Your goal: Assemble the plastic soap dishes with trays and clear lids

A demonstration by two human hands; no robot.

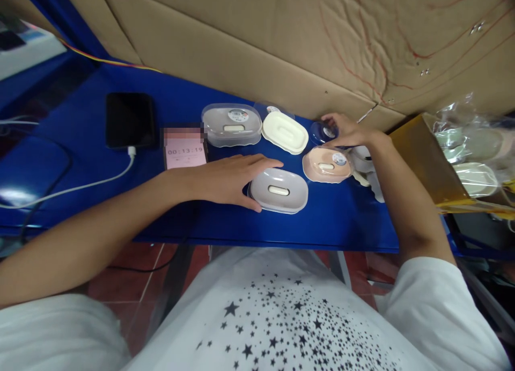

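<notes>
My left hand (233, 179) lies flat on the blue table (161, 210), fingers stretched out, touching the left side of a grey oval soap box (279, 190). My right hand (349, 130) is curled round a clear plastic lid (322, 132) at the back of the table. Just below that hand sits a pink soap box (328, 164) with a round sticker. Behind these stand a grey box under a clear lid (232, 125) and a cream box (285, 132).
A black phone (129, 119) on a white cable lies at the left, beside a small pink timer screen (185, 152). Cardboard sheets (281, 43) line the back. A cardboard box with bagged soap boxes (478, 151) stands at the right.
</notes>
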